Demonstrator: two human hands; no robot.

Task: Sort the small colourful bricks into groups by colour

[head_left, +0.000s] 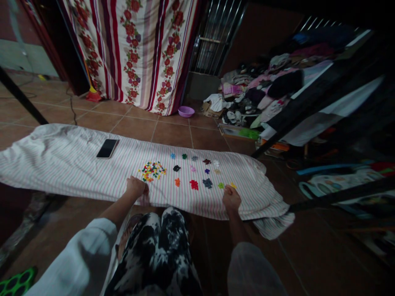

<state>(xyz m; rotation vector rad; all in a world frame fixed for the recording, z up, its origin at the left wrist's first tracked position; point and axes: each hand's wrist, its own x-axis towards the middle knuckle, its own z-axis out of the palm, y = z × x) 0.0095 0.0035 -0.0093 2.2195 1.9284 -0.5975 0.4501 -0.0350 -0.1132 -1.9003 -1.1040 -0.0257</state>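
Note:
A striped white cloth (61, 160) lies spread on the floor in front of my knees. My left hand (135, 187) rests on its near edge, just left of a mixed heap of small coloured pieces (152, 171). Sorted colour clusters stand in rows to the right, including a red one (194, 184) and a blue-grey one (207, 183). My right hand (232, 198) is curled beside a small green cluster (221, 185). Anything inside either hand is hidden. A black smartphone (107, 148) lies face up at the cloth's far left.
Brown floor tiles (173, 133) surround the cloth. A purple plastic basin (186, 111) stands before a floral curtain (135, 49). Heaped clothes (271, 82) rise at the right behind black metal bars (308, 111). A green mat with round holes (18, 283) shows at the bottom left.

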